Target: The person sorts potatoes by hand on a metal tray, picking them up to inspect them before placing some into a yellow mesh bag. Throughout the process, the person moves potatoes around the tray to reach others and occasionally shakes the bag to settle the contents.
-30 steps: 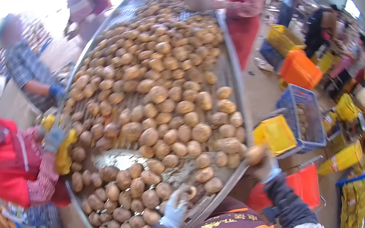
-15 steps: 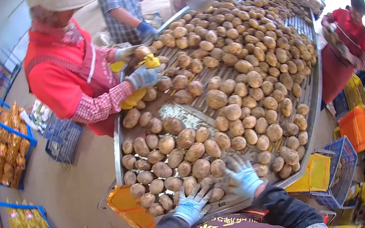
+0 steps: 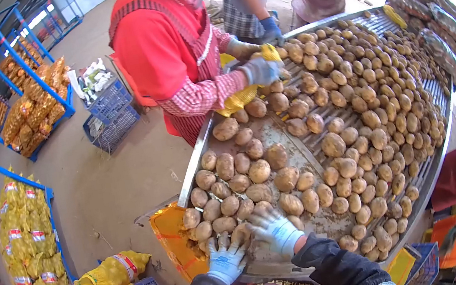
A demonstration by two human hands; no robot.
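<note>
Potatoes (image 3: pixel 230 206) lie in a spread over the metal sorting table (image 3: pixel 314 236). My left hand (image 3: pixel 226 260), in a pale blue and white glove, rests against the potatoes at the near left corner, fingers spread. Beside it, my right hand (image 3: pixel 278 231), gloved alike, lies open with its fingers against potatoes at the near edge of the group. Neither hand is closed round a potato. An orange mesh bag (image 3: pixel 173 243) hangs at the table's left corner, and potatoes crowd at its mouth.
Across the table's left side a co-worker in a red top (image 3: pixel 166 51) handles a yellow mesh bag (image 3: pixel 239 100). A filled yellow sack (image 3: pixel 111 273) lies on the floor at left. Blue crates (image 3: pixel 110 116) and racks of bagged potatoes (image 3: pixel 30 233) stand behind. Stacked sacks (image 3: pixel 429 21) rise at far right.
The view has turned to the left. Both hands have moved leftward over the table, closer together, and the near potatoes have shifted toward the corner with the orange bag.
</note>
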